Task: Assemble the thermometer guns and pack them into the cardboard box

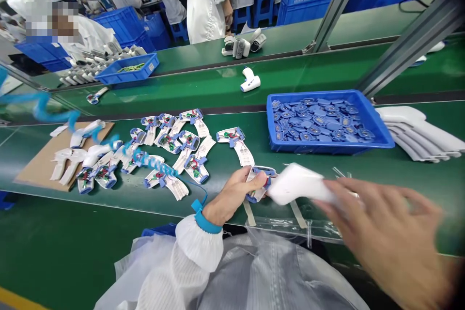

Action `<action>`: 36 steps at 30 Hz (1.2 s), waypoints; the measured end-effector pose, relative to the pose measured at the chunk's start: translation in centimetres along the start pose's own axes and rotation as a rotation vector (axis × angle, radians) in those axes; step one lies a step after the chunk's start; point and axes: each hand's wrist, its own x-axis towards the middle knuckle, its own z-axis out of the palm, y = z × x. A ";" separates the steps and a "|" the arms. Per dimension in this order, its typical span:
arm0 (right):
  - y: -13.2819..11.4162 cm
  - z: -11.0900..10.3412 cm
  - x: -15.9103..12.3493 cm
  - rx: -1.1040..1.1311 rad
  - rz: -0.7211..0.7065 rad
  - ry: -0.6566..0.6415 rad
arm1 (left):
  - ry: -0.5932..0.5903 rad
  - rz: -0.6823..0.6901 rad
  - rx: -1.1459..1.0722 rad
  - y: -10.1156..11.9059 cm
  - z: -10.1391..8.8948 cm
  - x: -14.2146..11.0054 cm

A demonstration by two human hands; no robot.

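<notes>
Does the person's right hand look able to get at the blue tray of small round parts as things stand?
Probably yes. The right hand is close to the blue plastic tray, and nothing appears to stand between them on the green conveyor belt. However, its fingers are at the white plastic housing, so it may need to let go first.

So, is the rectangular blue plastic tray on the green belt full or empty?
Full: the blue plastic tray holds many round blue parts, covering its floor.

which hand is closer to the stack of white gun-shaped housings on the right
The right hand is closer, just below and in front of the stack of white housings. The left hand is much farther away, well to the stack's left.
</notes>
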 end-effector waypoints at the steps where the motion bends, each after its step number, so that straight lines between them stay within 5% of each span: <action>1: -2.0 0.5 1.1 -0.091 -0.151 0.064 | -0.004 0.031 0.040 -0.2 -0.1 0.0; 4: -5.3 2.3 3.2 -0.211 -0.365 0.088 | 0.023 0.106 0.183 -0.7 -0.3 0.0; 9: -4.5 3.6 3.9 0.211 -0.108 -0.142 | 0.020 0.198 0.418 -0.7 -0.6 -0.4; 16: -4.2 0.2 5.6 0.486 0.161 -0.768 | -0.065 0.275 0.356 -1.7 -0.5 0.2; 26: -4.1 -1.1 5.1 0.839 0.314 -0.887 | -0.020 0.309 0.468 -2.3 -1.0 0.3; 33: -3.6 0.3 3.5 0.862 0.236 -0.777 | -0.046 0.179 0.523 -1.5 -1.0 -0.1; 36: -5.0 0.9 4.4 0.826 0.263 -0.556 | -0.009 0.214 0.625 -0.5 -0.3 -0.7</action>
